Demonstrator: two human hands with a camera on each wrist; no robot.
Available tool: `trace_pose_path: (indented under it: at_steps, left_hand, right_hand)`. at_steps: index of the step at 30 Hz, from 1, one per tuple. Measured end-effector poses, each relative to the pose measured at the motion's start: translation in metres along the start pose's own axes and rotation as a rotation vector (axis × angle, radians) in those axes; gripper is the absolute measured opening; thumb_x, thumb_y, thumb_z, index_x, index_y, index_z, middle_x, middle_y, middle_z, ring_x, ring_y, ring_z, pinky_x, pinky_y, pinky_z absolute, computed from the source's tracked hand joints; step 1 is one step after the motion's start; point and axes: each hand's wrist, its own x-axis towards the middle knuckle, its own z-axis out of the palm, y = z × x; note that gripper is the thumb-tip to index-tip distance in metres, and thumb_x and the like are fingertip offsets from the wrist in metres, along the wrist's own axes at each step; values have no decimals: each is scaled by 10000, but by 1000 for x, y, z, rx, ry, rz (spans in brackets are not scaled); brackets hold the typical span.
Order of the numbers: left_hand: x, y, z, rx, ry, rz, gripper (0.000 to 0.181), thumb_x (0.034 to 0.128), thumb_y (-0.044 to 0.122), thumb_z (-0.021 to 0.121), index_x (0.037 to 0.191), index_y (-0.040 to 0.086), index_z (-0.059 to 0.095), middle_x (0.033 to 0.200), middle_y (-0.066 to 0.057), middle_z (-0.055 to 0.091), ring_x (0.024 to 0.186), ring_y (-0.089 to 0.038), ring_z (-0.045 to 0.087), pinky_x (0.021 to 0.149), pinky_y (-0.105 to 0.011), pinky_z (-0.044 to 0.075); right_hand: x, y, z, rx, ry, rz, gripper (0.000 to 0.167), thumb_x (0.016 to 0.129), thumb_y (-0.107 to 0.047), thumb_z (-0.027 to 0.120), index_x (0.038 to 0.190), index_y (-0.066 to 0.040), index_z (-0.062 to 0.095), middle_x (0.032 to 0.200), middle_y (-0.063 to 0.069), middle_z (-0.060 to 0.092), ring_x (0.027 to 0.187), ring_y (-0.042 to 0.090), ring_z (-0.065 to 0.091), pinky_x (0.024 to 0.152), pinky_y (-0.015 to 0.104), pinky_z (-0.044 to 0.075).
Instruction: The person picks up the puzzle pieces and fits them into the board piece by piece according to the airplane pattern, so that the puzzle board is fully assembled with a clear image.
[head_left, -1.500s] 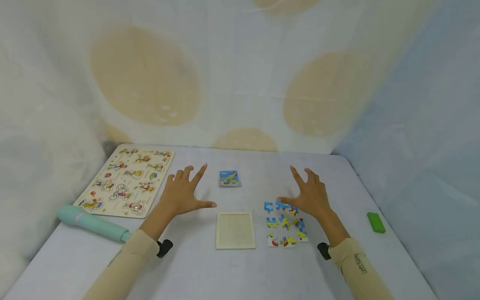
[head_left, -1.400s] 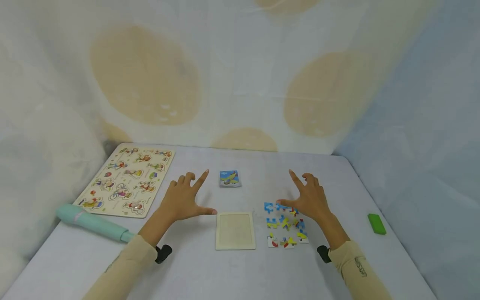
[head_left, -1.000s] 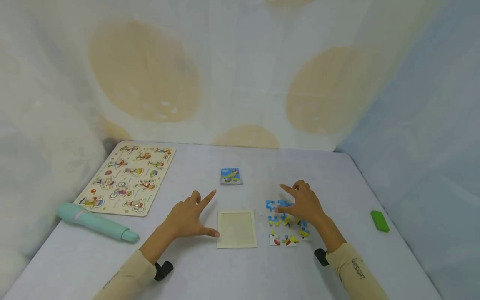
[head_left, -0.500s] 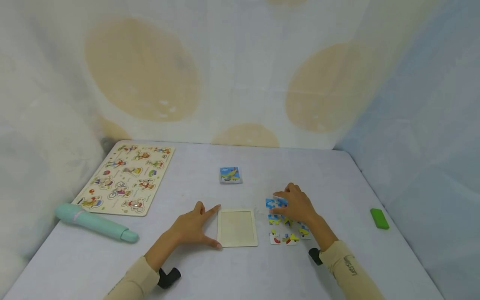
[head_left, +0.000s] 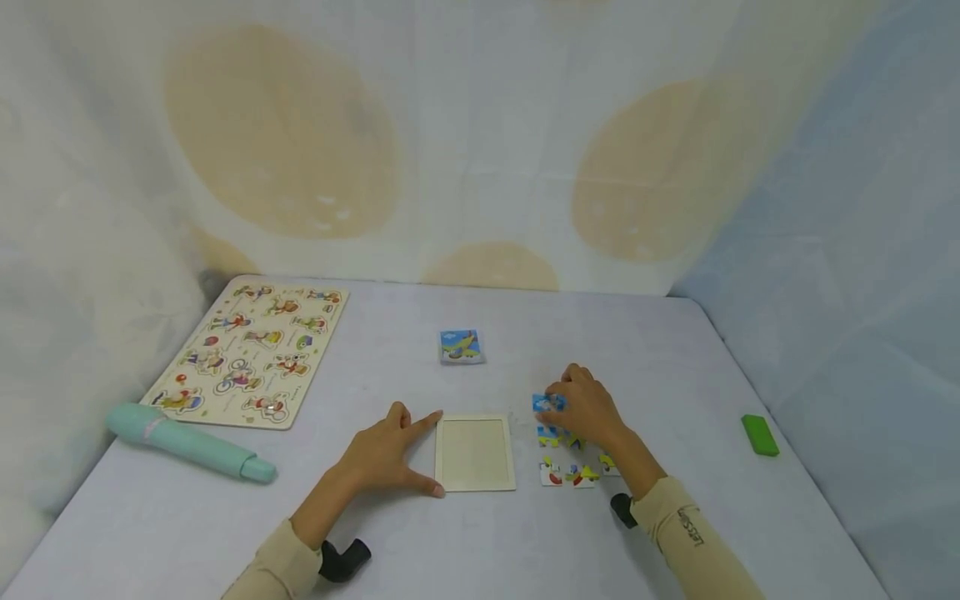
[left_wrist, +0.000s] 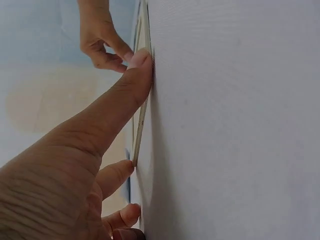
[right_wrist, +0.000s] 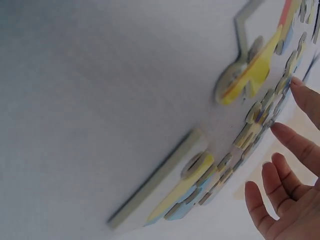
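On the white table, my left hand [head_left: 382,454] spreads thumb and index finger along the left side of a pale wooden puzzle tray [head_left: 512,454]. The thumb touches its near corner and the index finger its far corner; the tray is bare inside. In the left wrist view the thumb [left_wrist: 125,92] lies against the tray's edge. To the tray's right, my right hand [head_left: 592,412] has its thumb and index finger on opposite sides of a blue puzzle piece [head_left: 546,403] in the back row. Several more puzzle pieces [head_left: 551,473] lie near and under this hand.
A small packet with an airplane picture [head_left: 461,347] lies behind the tray. At left are a large wooden picture board [head_left: 262,358] and a mint-green microphone-shaped object [head_left: 191,443]. A green block [head_left: 760,435] lies at right. Patterned white curtains [head_left: 480,150] enclose the table.
Both hands have come down from above the table. My left hand moved to the tray's left side; my right moved left and its fingers closed in on the back-row blue piece.
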Motion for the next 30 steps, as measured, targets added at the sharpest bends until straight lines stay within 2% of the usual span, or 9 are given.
trace_pose_path:
  at_steps: [10, 20, 30]
  left_hand:
    - [0, 2, -1, -16, 34, -11, 1071, 526, 714, 846, 1458, 304, 510, 1001, -8, 364, 691, -136, 411, 539, -277, 345]
    - [0, 2, 1, -14, 44, -26, 1061, 524, 709, 852, 1452, 321, 514, 999, -4, 375, 687, -138, 415, 545, -277, 341]
    - [-1, 2, 2, -22, 34, -47, 1053, 524, 701, 857, 1450, 333, 515, 983, -6, 369, 679, -138, 398, 538, -273, 315]
  right_hand:
    - [1, -6, -6, 26, -3, 29, 423, 790, -351, 835, 1042, -26, 739, 1033, 97, 539, 903, 225, 479, 777, 407, 454]
    - [2, -7, -8, 4, -40, 37, 425, 798, -332, 832, 1068, -15, 750, 1066, 99, 568, 955, 239, 546, 818, 431, 486]
    - [3, -8, -6, -8, -10, 0, 405, 777, -317, 832, 1032, -11, 759, 1056, 92, 579, 956, 248, 560, 860, 477, 466]
